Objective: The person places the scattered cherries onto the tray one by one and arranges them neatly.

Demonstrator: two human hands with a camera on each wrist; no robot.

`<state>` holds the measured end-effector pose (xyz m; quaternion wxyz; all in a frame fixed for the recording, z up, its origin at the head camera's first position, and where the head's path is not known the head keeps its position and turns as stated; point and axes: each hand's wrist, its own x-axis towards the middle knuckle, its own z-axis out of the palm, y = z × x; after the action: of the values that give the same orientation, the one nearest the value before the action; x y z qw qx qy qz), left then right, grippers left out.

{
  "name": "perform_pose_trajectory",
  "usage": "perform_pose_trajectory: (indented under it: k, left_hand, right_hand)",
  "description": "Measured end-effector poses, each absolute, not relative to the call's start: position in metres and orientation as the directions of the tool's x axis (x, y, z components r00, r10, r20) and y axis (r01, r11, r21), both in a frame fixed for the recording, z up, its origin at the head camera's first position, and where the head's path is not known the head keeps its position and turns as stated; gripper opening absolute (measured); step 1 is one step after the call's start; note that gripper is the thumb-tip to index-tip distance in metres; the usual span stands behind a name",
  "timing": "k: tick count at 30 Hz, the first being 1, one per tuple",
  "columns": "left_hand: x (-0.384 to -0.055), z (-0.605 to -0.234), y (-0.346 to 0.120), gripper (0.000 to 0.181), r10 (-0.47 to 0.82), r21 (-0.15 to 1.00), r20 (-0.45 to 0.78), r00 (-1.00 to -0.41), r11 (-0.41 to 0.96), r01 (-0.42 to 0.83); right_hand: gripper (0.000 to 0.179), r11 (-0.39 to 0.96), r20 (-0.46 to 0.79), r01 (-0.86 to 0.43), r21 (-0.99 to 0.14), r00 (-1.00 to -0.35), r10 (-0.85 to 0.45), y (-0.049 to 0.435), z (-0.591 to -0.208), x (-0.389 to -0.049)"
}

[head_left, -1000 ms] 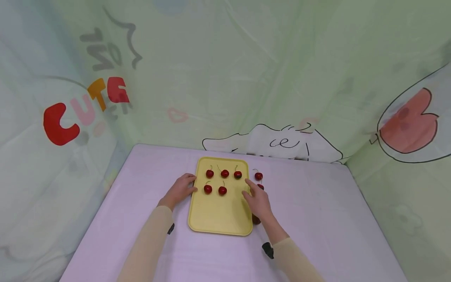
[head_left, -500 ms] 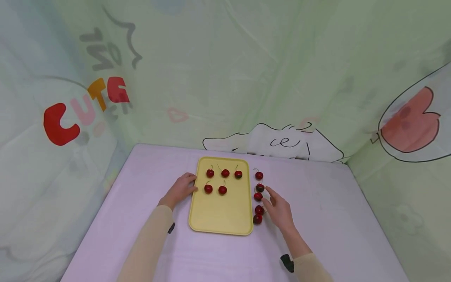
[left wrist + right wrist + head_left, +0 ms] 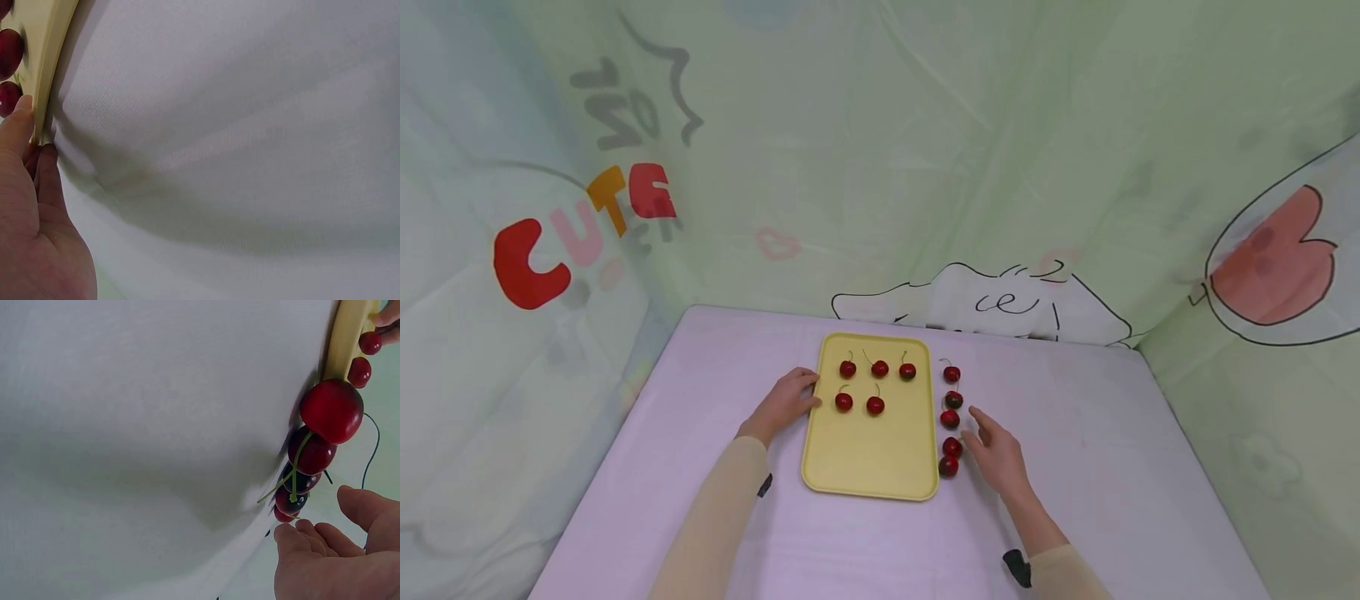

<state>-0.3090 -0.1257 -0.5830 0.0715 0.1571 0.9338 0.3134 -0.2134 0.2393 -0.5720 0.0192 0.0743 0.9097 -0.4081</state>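
**A person's left hand (image 3: pixel 778 406) is touching a flat yellow tray (image 3: pixel 872 467) with round corners**

The tray is lying on a pale purple surface (image 3: pixel 1112 458). The left hand's thumb and fingers are standing a little apart, with their tips touching the tray's left edge.

Five round, shiny red cherries with thin stems (image 3: pixel 876 406) are sitting on the tray. Three are making a far row, and two are making a second row closer to the person. Five more round red cherries (image 3: pixel 950 418) are lying in a line on the surface, just beside the tray's right side.

The right hand (image 3: pixel 997 457) is hanging half open near that line, holding nothing. I cannot tell if its thumb is touching a stem. Beige sleeves (image 3: pixel 707 517) are covering both arms.
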Motion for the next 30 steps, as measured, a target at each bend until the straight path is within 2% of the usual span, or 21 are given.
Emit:
perform_pose_trajectory:
  k: [6,15,30]
  left_hand:
    - [-0.308,-0.582,-0.125,0.052,0.337,0.611,-0.045,-0.940,0.754,0.240]
    - [-0.308,-0.581,-0.125,0.051,0.329,0.602,-0.044,-0.943,0.762,0.238]
    - [-0.308,-0.582,-0.124,0.051,0.316,0.600,-0.050,-0.947,0.768,0.225]
  right_hand:
    - [0.053,0.670,-0.120,0.168,-0.723,-0.986,0.118,0.241,-0.579,-0.221]
    - [0.054,0.668,-0.144,0.202,-0.716,-0.979,0.142,0.237,-0.565,-0.240]
    - [0.055,0.682,-0.149,0.204,-0.702,-0.979,0.140,0.234,-0.575,-0.267]
